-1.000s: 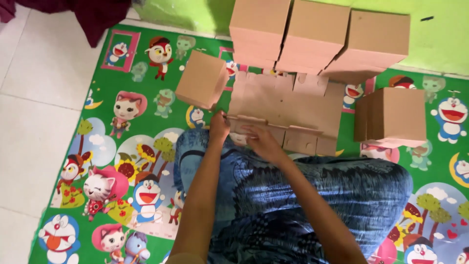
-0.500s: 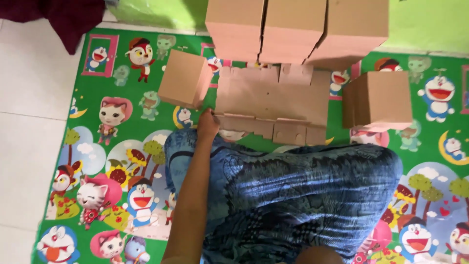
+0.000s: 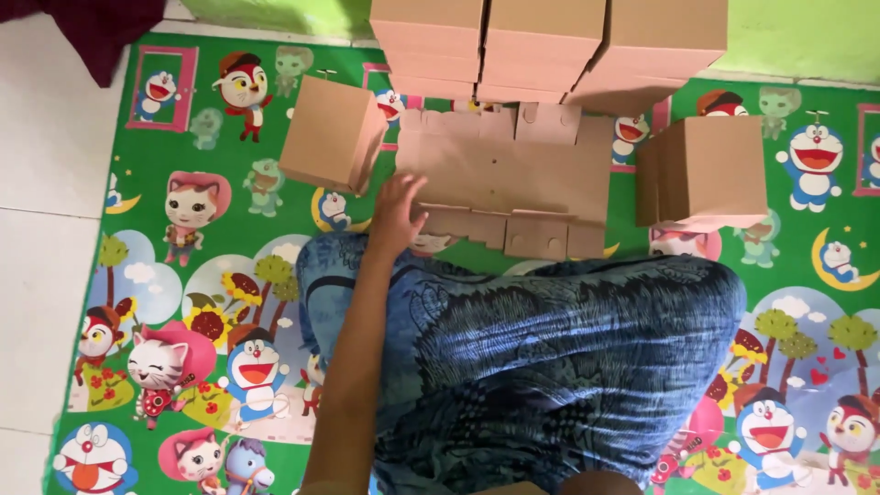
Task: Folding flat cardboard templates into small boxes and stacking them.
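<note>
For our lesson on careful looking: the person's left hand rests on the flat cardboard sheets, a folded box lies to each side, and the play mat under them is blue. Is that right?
Not quite. The head view shows the play mat is green with cartoon figures, not blue. The rest holds: the left hand rests on the flat cardboard sheets, with a folded box on the left and another on the right.

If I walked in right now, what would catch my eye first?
Probably the bright green cartoon play mat covering the floor, busy with cats and other cartoon figures. On it lies a flat, unfolded cardboard sheet, with the left hand reaching onto its near left edge. Folded brown boxes ring it: a stack at the top, one tilted box on the left and one on the right.
</note>
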